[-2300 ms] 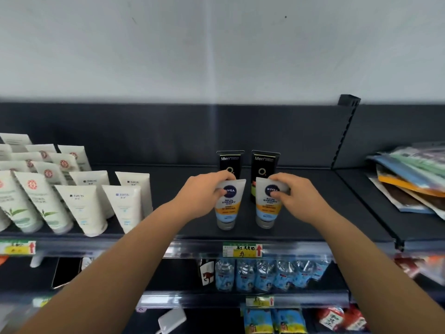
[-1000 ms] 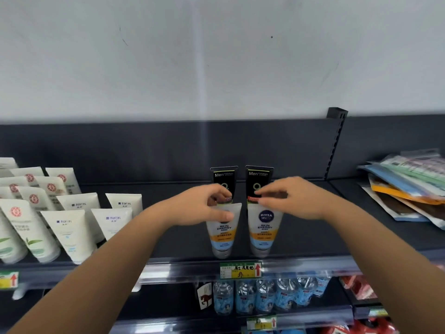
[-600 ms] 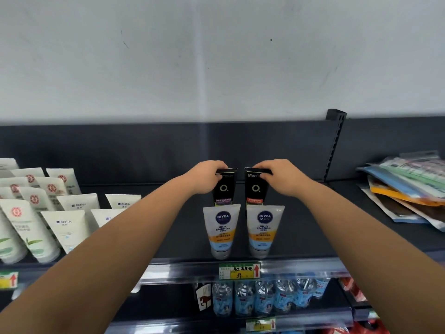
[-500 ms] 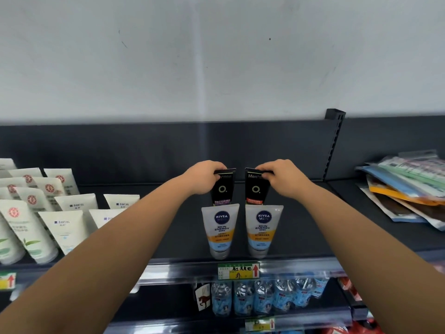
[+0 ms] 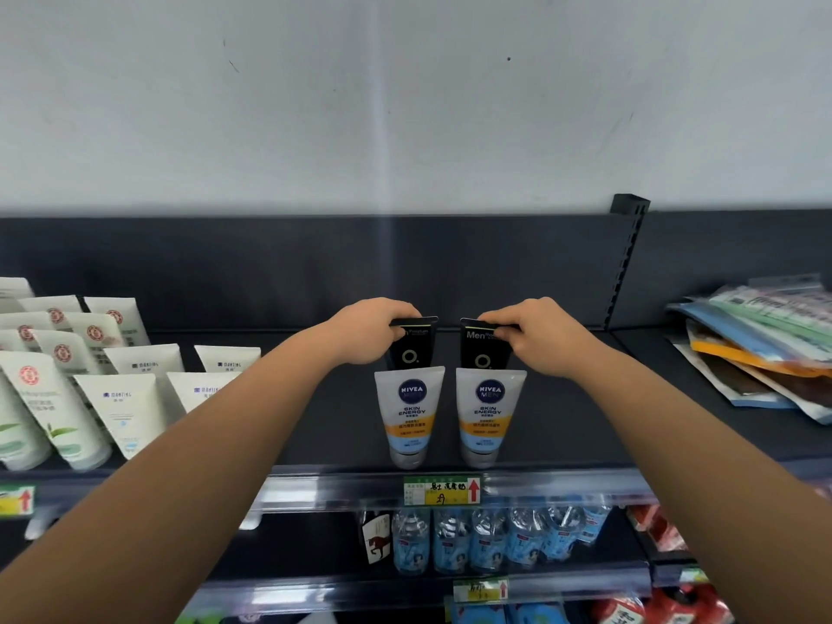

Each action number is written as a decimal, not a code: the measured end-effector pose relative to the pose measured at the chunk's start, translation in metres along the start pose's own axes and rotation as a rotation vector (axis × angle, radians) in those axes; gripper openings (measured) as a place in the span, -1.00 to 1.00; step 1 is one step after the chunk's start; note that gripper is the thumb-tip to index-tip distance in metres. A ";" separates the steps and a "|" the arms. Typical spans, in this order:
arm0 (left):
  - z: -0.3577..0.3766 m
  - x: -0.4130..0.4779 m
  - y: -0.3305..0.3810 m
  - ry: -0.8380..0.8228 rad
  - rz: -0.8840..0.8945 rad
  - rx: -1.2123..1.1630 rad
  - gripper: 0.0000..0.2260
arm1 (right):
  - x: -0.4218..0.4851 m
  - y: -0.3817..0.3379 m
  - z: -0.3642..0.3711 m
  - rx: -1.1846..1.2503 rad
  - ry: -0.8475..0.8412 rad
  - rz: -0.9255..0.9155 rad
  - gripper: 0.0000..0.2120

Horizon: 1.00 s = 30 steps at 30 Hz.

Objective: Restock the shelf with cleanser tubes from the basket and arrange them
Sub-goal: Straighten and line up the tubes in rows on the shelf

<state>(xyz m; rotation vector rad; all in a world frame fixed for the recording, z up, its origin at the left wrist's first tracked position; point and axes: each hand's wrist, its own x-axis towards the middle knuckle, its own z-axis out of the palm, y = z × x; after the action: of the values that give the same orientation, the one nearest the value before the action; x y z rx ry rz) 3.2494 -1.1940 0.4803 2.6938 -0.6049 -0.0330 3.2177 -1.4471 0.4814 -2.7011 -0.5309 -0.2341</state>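
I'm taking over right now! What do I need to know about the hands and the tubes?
The left hand grips the top of the left black tube.
The right hand grips the top of the right black tube.
Where: both black tubes are upright at the back of the shelf, with their bases hidden. The left Nivea tube and the right Nivea tube stand just in front of them, side by side at the shelf edge.
Done: four tubes are up, in two rows.
Left: probably line the black pair up behind the front pair and let go. The basket is out of view, so I cannot tell if more tubes remain.
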 end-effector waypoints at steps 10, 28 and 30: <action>0.002 -0.015 0.009 0.020 -0.028 -0.065 -0.75 | -0.009 -0.002 0.000 0.042 -0.009 -0.004 -0.65; 0.002 -0.060 0.019 0.188 -0.156 -0.060 -0.52 | -0.010 -0.011 -0.004 0.103 -0.106 0.052 -0.65; -0.003 -0.071 0.016 0.219 -0.174 -0.017 -0.52 | -0.010 -0.014 -0.006 0.088 -0.085 0.041 -0.61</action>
<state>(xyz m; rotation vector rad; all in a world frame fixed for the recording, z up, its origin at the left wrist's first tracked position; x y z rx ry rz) 3.1787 -1.1762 0.4848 2.6770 -0.3027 0.2074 3.2028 -1.4405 0.4888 -2.6422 -0.4981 -0.0837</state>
